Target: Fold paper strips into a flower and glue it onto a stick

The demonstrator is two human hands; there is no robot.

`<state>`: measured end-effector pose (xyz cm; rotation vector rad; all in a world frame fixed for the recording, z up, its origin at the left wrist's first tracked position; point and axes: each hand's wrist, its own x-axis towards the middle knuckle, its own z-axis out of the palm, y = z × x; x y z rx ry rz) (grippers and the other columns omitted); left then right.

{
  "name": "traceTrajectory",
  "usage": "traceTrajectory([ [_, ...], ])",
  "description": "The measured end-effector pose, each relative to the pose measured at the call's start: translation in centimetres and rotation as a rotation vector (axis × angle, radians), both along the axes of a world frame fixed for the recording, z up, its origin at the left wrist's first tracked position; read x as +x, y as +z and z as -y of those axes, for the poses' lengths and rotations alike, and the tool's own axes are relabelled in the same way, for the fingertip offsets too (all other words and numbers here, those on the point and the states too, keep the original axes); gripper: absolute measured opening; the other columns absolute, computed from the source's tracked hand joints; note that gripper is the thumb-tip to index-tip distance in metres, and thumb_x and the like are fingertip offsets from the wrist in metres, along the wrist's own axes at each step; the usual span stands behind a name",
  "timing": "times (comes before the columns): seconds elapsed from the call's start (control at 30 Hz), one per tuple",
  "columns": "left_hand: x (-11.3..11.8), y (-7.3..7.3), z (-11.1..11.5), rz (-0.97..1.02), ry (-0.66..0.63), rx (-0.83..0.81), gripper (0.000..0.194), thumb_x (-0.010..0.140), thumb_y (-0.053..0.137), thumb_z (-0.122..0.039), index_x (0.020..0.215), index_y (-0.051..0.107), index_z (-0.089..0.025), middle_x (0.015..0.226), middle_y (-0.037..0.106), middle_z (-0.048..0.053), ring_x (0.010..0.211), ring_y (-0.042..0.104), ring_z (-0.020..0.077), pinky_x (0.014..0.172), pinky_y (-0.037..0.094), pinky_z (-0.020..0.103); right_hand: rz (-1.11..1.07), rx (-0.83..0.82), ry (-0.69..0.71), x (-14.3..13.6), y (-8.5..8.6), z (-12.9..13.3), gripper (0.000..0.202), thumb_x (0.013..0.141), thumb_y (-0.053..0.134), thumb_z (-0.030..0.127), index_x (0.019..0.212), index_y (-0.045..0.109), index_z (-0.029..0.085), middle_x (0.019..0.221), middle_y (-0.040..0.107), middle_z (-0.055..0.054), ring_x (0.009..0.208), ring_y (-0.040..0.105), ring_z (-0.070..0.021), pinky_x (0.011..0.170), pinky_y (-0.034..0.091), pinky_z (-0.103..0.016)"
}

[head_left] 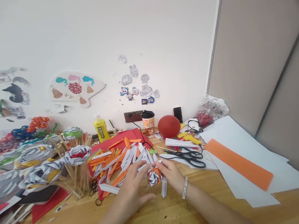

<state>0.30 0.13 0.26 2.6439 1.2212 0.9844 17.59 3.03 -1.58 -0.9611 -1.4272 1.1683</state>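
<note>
A woven paper flower (pixel 154 176) in orange and white sits between both hands, low over the wooden table. My right hand (pixel 170 173), with a sparkling bracelet, has its fingers closed at the flower's upper right edge, by a white folded strip. To the left, my left hand (pixel 134 183) is spread, thumb apart, its fingertips near the flower's upper left side; whether they touch it I cannot tell. A loose white strip (pixel 164 187) shows just under the flower. Behind the left hand lies a pile of folded orange and white paper strips (pixel 117 158) on red paper.
Black scissors (pixel 190 155) and a yellow glue gun (pixel 192 139) lie right of centre. A paper cup (pixel 148 124), red balloon (pixel 169 126) and yellow bottle (pixel 101 129) stand behind. White sheets (pixel 234 147) with an orange strip (pixel 240 163) cover the right. Finished paper flowers (pixel 41 170) crowd the left.
</note>
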Motion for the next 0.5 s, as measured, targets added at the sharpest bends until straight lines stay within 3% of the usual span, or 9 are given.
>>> traceTrajectory([
  [0.3,0.9,-0.6,0.2,0.087,0.095,0.071,0.023,0.072,0.059,-0.028,0.094,0.055,-0.023,0.114,0.046,0.011,0.107,0.047,0.0269,0.083,0.046,0.043,-0.059,-0.103,0.099,-0.2,-0.1,0.2,0.046,0.071,0.048,0.059,0.078,0.060,0.014,0.063,0.054,0.001,0.056,0.055,-0.0112,0.053,0.046,-0.023],
  [0.4,0.6,-0.9,-0.1,0.118,0.120,0.111,0.021,0.072,0.059,-0.028,0.090,0.052,-0.020,0.110,0.049,0.011,0.104,0.049,0.0262,0.082,0.046,0.044,-0.083,-0.095,0.110,0.2,0.0,0.0,0.039,0.070,0.054,0.053,0.081,0.059,0.016,0.066,0.056,0.001,0.062,0.058,-0.0130,0.057,0.049,-0.025],
  [0.5,0.2,-1.0,-0.2,0.109,0.097,0.114,0.033,0.068,0.064,-0.033,0.094,0.050,-0.020,0.106,0.053,0.011,0.102,0.051,0.0267,0.081,0.046,0.044,0.008,0.044,0.064,0.7,0.2,-0.2,0.027,0.072,0.056,0.040,0.086,0.061,0.017,0.072,0.060,-0.001,0.067,0.059,-0.0150,0.060,0.049,-0.027],
])
